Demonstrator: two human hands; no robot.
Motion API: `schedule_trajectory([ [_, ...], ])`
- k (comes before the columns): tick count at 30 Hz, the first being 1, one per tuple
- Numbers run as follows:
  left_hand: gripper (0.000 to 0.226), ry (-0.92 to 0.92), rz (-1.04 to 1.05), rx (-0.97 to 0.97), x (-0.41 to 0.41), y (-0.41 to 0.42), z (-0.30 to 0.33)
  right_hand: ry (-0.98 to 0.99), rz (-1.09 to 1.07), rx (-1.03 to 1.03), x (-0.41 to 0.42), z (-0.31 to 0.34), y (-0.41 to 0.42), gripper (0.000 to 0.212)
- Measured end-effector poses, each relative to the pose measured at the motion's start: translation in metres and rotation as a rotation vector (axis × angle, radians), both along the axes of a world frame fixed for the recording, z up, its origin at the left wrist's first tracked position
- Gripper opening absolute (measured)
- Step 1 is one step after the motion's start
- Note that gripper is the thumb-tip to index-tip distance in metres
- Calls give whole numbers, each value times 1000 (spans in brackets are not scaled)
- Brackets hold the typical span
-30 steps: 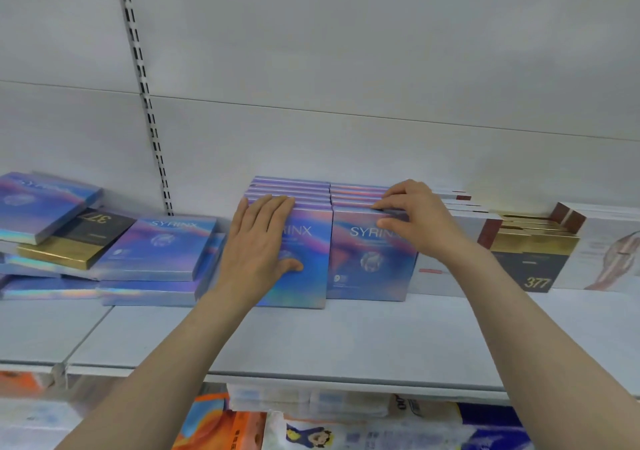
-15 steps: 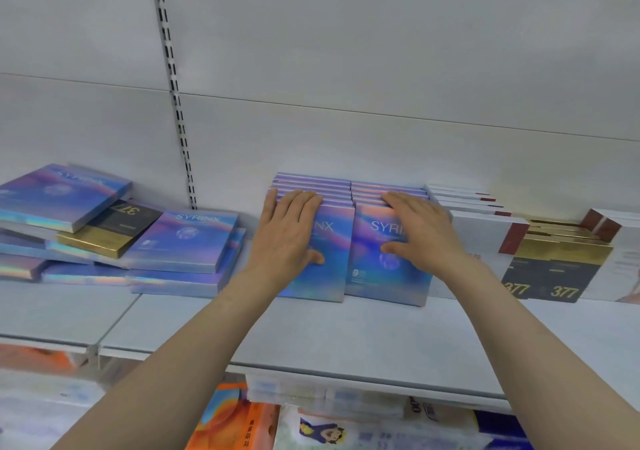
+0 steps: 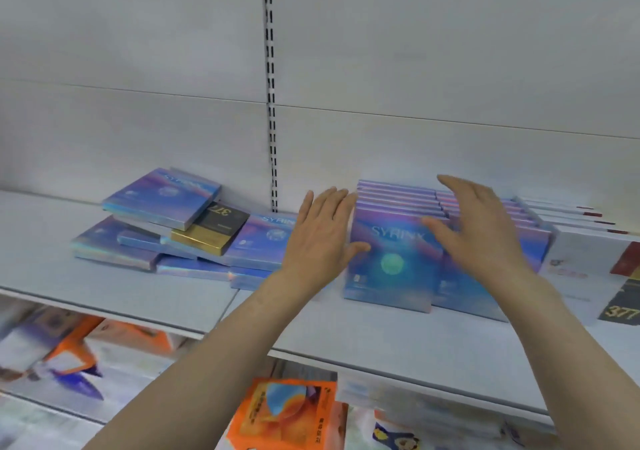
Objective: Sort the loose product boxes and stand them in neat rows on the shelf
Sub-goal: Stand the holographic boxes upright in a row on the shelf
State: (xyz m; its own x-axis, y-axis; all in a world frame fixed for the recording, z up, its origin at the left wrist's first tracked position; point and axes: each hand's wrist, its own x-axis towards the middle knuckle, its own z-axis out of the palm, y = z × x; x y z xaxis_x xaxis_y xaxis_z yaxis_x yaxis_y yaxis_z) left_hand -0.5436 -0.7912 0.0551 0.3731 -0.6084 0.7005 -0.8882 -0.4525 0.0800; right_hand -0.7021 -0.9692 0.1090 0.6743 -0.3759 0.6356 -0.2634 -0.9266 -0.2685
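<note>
There is one view only, from a wide-angle camera worn on the person's head. It looks forward and slightly down at the shelf from close by, within arm's reach. Both forearms enter from the bottom edge and reach up toward mid-frame. The white back panel fills the upper half, the shelf crosses the middle, and a lower shelf level shows blurred along the bottom. Straight lines bow toward the edges.

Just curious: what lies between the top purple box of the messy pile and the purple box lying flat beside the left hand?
A black and gold box, numbered 377, seen from the head camera.
</note>
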Motion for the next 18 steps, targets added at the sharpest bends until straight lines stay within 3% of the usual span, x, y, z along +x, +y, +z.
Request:
schedule_trajectory([
  [2, 69, 11, 68, -22, 22, 33, -8, -33, 158, 228, 23, 3, 50, 53],
  [5, 64, 91, 157, -1, 52, 80, -39, 234, 297, 550, 65, -14, 108, 53],
  [8, 67, 128, 165, 80, 69, 116, -72, 449, 223, 611, 103, -41, 135, 66],
  [11, 67, 106, 102, 157, 74, 133, -88, 515, 95, 653, 128, -58, 149, 69],
  [14, 67, 119, 23, 131, 76, 140, -90, 417, 26, 761, 144, -68, 160, 76],
  [18, 65, 223, -60, 3, 75, 151, -95, 52, -88, 1066, 148, -70, 165, 83],
])
